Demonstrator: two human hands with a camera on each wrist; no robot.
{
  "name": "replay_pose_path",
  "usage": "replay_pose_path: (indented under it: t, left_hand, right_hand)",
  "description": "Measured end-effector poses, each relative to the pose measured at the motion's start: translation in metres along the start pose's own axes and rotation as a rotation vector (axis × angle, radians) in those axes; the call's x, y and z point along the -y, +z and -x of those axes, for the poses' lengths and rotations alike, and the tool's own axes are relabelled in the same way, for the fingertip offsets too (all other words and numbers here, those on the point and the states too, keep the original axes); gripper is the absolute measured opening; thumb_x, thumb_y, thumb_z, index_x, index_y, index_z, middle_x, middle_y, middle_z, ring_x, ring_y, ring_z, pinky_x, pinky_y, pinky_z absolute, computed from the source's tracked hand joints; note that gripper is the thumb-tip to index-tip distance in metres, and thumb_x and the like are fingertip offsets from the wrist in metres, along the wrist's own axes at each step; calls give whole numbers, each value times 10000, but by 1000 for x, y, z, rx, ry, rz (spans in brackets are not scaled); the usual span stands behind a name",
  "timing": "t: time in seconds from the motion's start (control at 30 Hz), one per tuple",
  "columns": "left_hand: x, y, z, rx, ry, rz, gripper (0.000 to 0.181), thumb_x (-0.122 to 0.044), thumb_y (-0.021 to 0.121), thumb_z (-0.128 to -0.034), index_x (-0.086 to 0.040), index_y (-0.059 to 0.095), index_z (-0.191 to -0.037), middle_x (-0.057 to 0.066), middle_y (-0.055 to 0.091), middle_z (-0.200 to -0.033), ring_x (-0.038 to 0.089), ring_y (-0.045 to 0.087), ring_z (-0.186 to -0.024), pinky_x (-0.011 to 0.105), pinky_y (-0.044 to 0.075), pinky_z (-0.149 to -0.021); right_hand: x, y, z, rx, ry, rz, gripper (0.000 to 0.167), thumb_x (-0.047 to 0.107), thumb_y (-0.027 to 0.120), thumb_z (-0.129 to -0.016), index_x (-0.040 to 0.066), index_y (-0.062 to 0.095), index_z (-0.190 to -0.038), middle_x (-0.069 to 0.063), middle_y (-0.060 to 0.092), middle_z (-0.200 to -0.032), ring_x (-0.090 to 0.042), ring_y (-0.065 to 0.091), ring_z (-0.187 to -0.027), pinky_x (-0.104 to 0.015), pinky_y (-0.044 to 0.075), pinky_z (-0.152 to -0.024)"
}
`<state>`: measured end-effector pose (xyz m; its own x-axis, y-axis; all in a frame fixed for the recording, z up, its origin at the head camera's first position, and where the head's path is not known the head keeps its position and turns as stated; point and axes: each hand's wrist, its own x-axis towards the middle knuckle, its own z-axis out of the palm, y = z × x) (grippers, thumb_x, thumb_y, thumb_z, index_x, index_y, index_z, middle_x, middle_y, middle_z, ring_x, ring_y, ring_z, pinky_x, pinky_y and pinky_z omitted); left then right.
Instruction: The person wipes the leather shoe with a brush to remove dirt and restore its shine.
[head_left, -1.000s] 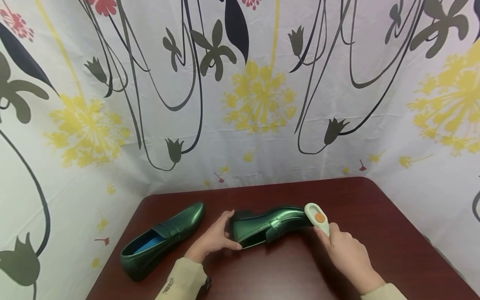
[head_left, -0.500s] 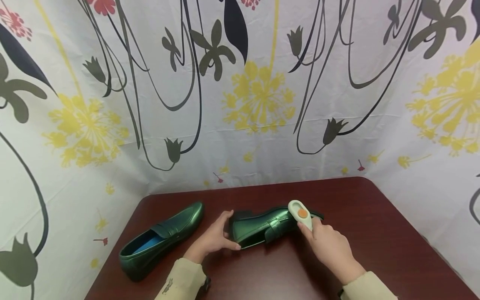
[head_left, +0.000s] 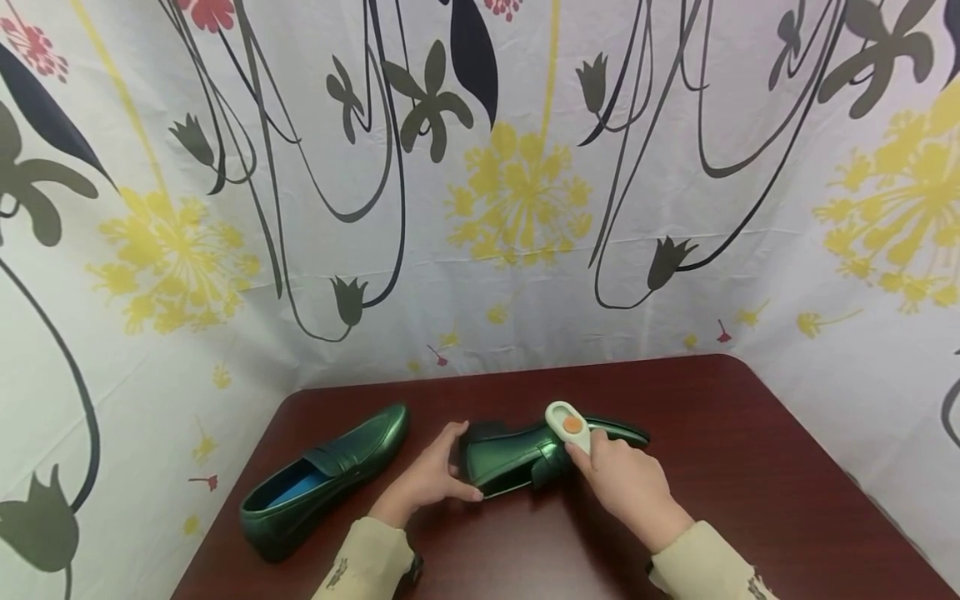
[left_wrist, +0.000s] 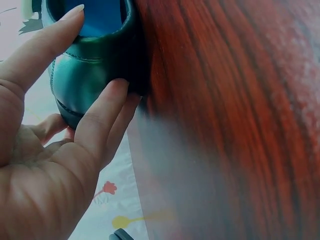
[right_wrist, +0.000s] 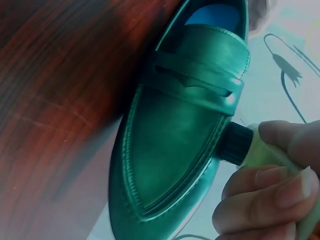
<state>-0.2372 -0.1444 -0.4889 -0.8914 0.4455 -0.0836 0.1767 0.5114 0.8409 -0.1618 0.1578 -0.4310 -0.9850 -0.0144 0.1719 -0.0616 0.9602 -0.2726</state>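
A shiny green loafer [head_left: 506, 454] lies on its side on the table, its opening toward me. My left hand [head_left: 427, 479] grips it at the heel, thumb at the opening's rim and fingers round the back, as the left wrist view shows on the heel [left_wrist: 80, 77]. In my right hand [head_left: 630, 483] is a small brush with a pale handle [head_left: 558, 417] and an orange spot. Its dark bristles [right_wrist: 235, 143] touch the upper's side just below the strap in the right wrist view. The brush hides part of the upper in the head view.
A second green loafer [head_left: 363, 446] with a blue insole stands upright at the table's left. The dark red-brown table [head_left: 697, 400] has a rounded far corner on the right. A flower-printed cloth [head_left: 480, 317] hangs behind and at both sides.
My right hand has moved the brush leftward along the loafer, from the toe to near the strap. The left hand and both loafers have stayed in place.
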Motion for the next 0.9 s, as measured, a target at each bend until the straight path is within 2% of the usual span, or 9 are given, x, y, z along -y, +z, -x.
replay_pose_path:
  t: [0.2, 0.4, 0.53, 0.7, 0.9]
  left_hand:
    - [0, 0, 1, -3, -1, 0, 1134, -200, 938, -708, -127, 243, -1602, 127, 255, -1640, 300, 614, -1075, 482, 542, -963]
    - [2, 2, 0, -5, 3, 6, 1128, -183, 938, -708, -116, 248, -1598, 128, 256, -1639, 318, 623, -1111, 498, 528, -997]
    - [2, 3, 0, -7, 6, 10, 1134, -173, 938, -706, -108, 243, -1599, 136, 238, -1647, 340, 625, -1140, 502, 524, -1005]
    - [0, 3, 1, -6, 13, 8, 1136, -158, 936, -707, -97, 236, -1600, 150, 220, -1653, 357, 621, -1158, 491, 534, -988]
    - [1, 3, 2, -1, 23, 8, 1132, -158, 933, -711, -93, 233, -1599, 146, 240, -1640, 345, 621, -1160, 463, 544, -972]
  right_hand:
    - [13, 3, -3, 4, -28, 18, 453, 454, 569, -1009, 10, 590, -920, -82, 516, -585, -229, 493, -459, -376, 368, -403]
    - [29, 8, -3, -20, -90, 69, 428, 440, 609, -993, 38, 582, -847, -41, 438, -523, -186, 428, -402, -316, 318, -375]
    - [38, 13, -5, -16, -89, 87, 418, 436, 623, -986, 60, 571, -809, -35, 454, -522, -182, 443, -404, -324, 337, -380]
    - [50, 18, -8, 2, -84, 81, 407, 432, 642, -974, 56, 592, -829, -53, 517, -556, -208, 515, -440, -370, 408, -403]
    - [64, 25, -12, 28, -88, 80, 424, 436, 640, -973, 14, 651, -924, -84, 594, -623, -238, 588, -506, -404, 470, -452]
